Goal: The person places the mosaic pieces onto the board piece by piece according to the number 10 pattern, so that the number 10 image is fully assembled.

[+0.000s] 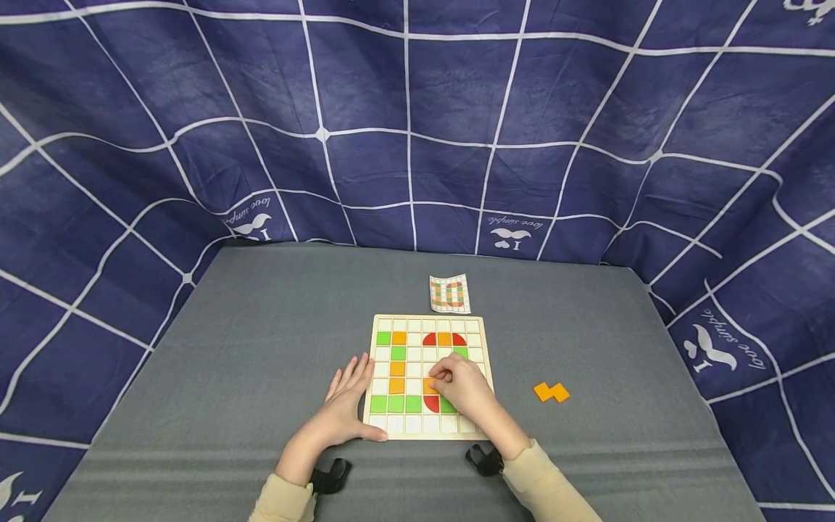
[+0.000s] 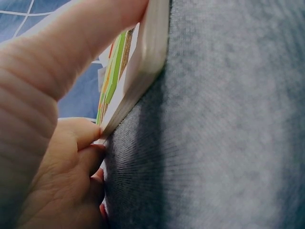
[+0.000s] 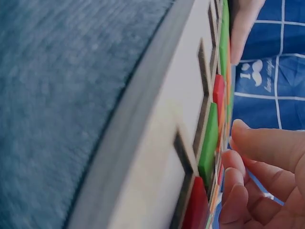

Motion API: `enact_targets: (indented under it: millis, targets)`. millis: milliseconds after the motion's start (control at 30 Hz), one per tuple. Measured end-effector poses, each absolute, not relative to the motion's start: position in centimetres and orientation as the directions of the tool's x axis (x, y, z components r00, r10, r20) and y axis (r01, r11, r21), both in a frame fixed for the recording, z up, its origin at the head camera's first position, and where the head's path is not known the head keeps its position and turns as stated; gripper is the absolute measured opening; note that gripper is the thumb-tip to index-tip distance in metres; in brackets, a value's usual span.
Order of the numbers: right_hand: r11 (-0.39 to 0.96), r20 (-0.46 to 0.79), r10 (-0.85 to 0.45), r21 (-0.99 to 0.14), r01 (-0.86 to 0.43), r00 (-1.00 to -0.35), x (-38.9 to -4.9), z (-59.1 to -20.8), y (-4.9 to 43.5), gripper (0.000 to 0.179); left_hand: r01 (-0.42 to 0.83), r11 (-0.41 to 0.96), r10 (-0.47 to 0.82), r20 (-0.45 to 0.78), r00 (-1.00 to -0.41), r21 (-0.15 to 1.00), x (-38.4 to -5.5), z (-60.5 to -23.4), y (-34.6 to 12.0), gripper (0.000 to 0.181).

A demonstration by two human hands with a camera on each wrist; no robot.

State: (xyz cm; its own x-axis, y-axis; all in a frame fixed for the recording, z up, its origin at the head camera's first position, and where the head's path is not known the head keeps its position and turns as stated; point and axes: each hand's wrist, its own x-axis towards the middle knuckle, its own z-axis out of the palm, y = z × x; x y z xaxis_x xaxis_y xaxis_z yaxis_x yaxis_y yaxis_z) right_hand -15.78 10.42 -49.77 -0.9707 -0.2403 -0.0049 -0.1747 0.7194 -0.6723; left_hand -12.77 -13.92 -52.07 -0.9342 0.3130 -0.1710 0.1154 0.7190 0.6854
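Note:
A square wooden grid board (image 1: 433, 436) lies on the grey table with green, orange and red tiles in some cells. My left hand (image 1: 344, 403) rests at its lower left corner, fingers spread straight along the left edge and thumb on the near edge. In the left wrist view, fingertips touch the board's side (image 2: 151, 52). My right hand (image 1: 462, 386) is over the board's right half. Its thumb and fingers pinch at an orange square tile (image 1: 428, 386), partly covering it, just above a red quarter-round tile (image 1: 431, 404). In the right wrist view, the bent fingers (image 3: 274, 160) hide that orange tile.
Two orange square tiles (image 1: 543, 391) lie corner to corner on the table, right of the board. Behind the board lies a small printed pattern card (image 1: 449, 294). A blue curtain with white lines (image 1: 365, 174) hangs behind and beside the table (image 1: 274, 312).

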Motion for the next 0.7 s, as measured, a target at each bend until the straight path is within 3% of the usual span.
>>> enact_targets:
  millis: [700]
  targets:
    - [0.624, 0.015, 0.021, -0.781, 0.002, -1.0, -16.2, -48.2, 15.9, 0.009, 0.123, 0.717, 0.321, -0.168, -0.932, 0.686, -12.6, -52.0, -14.0, 0.132]
